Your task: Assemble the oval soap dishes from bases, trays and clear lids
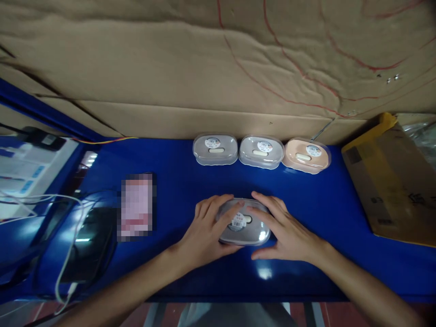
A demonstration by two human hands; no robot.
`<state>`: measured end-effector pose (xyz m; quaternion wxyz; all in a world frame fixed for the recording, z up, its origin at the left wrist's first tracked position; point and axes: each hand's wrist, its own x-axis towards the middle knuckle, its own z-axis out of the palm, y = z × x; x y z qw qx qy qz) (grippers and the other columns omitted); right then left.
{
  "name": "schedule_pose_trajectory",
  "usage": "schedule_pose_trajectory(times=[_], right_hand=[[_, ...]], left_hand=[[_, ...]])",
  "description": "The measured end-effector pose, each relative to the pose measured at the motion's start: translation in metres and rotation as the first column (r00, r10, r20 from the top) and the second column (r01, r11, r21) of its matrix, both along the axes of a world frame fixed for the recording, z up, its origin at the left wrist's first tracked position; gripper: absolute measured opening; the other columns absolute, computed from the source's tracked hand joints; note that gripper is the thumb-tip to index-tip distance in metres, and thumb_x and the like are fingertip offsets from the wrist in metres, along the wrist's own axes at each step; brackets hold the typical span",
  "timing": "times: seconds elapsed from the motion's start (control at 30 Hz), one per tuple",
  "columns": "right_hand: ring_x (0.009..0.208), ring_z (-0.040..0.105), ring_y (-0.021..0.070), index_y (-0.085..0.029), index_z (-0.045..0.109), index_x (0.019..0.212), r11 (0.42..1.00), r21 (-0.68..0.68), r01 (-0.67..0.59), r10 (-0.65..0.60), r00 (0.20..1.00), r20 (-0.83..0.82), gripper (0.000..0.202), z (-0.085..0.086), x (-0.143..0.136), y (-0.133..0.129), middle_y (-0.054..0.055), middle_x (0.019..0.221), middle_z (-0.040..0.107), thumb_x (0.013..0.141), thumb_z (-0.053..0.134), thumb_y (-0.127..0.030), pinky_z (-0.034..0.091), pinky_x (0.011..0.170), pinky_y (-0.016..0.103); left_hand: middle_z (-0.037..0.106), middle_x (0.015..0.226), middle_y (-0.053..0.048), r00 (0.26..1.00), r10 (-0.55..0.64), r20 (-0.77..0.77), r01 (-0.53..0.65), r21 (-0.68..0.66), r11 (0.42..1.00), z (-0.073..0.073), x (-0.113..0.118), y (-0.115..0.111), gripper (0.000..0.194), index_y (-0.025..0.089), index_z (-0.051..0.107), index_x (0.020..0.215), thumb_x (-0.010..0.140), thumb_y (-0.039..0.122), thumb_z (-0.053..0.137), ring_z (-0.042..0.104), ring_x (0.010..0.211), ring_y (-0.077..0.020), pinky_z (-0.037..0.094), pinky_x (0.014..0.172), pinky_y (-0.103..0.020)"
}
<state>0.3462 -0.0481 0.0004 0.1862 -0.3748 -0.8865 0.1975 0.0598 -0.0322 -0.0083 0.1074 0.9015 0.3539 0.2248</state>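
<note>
A grey oval box with a clear lid (254, 231) lies on the blue table in front of me. Its top carries a small white tab and round and pale stickers. My left hand (213, 222) is closed around the left end, index finger across the lid and thumb along the near side. Around the right end, my right hand (281, 227) has its fingers spread, with fingertips resting on the lid and far rim. The right thumb is stretched out, apart from the near edge. The box's underside is hidden.
At the back stand two grey lidded boxes (215, 156) and a peach one (306, 159). A taped cardboard carton (384, 190) is on the right. A pixelated pink item (136, 206), a dark phone-like device (88, 245) and white cables (71, 245) lie left.
</note>
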Motion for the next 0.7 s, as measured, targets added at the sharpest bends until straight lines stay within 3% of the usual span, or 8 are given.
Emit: schedule_pose_trajectory(times=[0.2,0.37,0.47,0.7], right_hand=[[0.152,0.055,0.0372,-0.022,0.044,0.165,0.998,-0.044,-0.045,0.046,0.999,0.008,0.089,0.004,-0.003,-0.001,0.021,0.168,0.051,0.092,0.084,-0.053,0.053,0.118,0.055],[0.149,0.056,0.0361,-0.020,0.051,0.154,0.999,-0.001,-0.053,0.053,0.998,-0.037,0.074,0.006,-0.003,0.002,0.022,0.163,0.055,0.093,0.080,-0.050,0.052,0.117,0.053],[0.148,0.056,0.0349,-0.019,0.053,0.151,0.998,0.039,-0.053,0.056,0.997,-0.058,0.070,0.006,-0.003,0.003,0.022,0.159,0.057,0.094,0.078,-0.050,0.050,0.117,0.051],[0.142,0.058,0.0338,-0.017,0.058,0.144,0.983,0.176,-0.049,0.072,0.990,-0.123,0.063,0.003,-0.003,0.000,0.022,0.155,0.058,0.094,0.077,-0.050,0.047,0.115,0.051]], left_hand=[[0.057,0.155,-0.022,0.995,-0.078,0.060,0.083,-0.085,0.993,-0.007,-0.005,-0.001,0.116,0.029,0.019,0.176,0.088,0.068,0.085,0.057,0.137,-0.0426,0.046,0.110,-0.059],[0.050,0.164,-0.021,0.986,-0.095,0.140,0.127,-0.243,0.962,-0.008,-0.013,0.006,0.116,0.035,0.008,0.176,0.092,0.054,0.086,0.053,0.148,-0.0408,0.045,0.115,-0.060],[0.057,0.158,-0.020,0.977,-0.099,0.191,0.156,-0.312,0.937,-0.012,-0.014,0.007,0.118,0.033,0.007,0.175,0.090,0.052,0.088,0.058,0.144,-0.0386,0.042,0.117,-0.060],[0.060,0.158,-0.018,0.967,-0.084,0.239,0.168,-0.358,0.918,-0.021,-0.012,0.005,0.128,0.035,0.007,0.175,0.083,0.051,0.094,0.063,0.140,-0.0385,0.037,0.119,-0.061]])
